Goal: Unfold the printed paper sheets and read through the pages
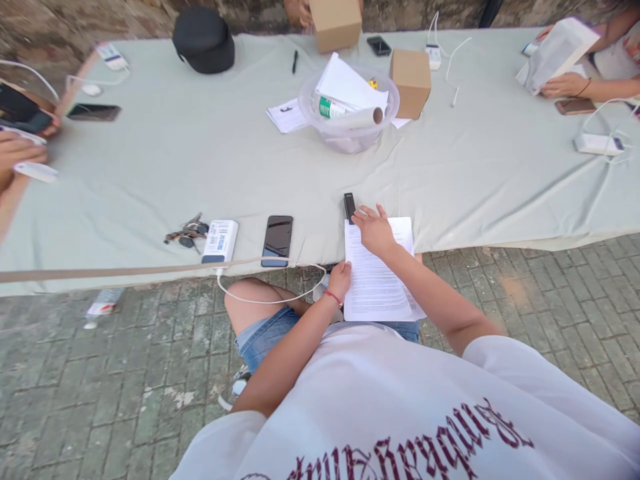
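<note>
A stack of printed sheets (375, 287) reaches from my lap up over the table's front edge. My left hand (340, 280) pinches the stack's left edge, a red string on its wrist. My right hand (375, 230) is over the top of the sheets with its fingers spread. Its fingertips are beside a black stapler (349, 208), which sits at the stack's top left corner; whether they touch it I cannot tell. How far the paper reaches into the stapler's jaw is hidden.
Left of the paper lie a phone (277, 240), a white power bank (220, 241) with a looping cable, and keys (187, 232). Farther back stand a plastic basin (350, 140) of papers, cardboard boxes (411, 83) and a black cap (204, 41). Other people's hands show at the table's sides.
</note>
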Demonstrator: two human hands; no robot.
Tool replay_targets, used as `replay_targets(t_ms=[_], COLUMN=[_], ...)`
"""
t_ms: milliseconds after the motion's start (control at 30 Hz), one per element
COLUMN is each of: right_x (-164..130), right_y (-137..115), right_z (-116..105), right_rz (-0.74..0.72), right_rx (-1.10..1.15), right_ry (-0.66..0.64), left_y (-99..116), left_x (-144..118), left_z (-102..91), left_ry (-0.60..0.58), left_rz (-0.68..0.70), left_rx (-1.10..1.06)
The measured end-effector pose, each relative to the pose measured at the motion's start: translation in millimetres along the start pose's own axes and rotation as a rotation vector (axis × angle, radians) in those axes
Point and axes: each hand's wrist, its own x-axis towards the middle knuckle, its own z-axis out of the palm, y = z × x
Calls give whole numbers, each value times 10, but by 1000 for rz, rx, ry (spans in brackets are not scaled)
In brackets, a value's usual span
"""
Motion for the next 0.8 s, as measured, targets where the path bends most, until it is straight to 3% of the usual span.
replay_targets(t_ms=[533, 800], right_x=[-75, -112], right_y=[-53, -109], right_z=[135, -10], right_rz=[-11, 48], right_rx=[55, 17], right_ry=[-111, -115], left_y=[-55, -37], left_x=[-2, -20], left_z=[67, -6], left_ry=[7, 33], left_rz=[-10, 39], left_rx=[51, 136])
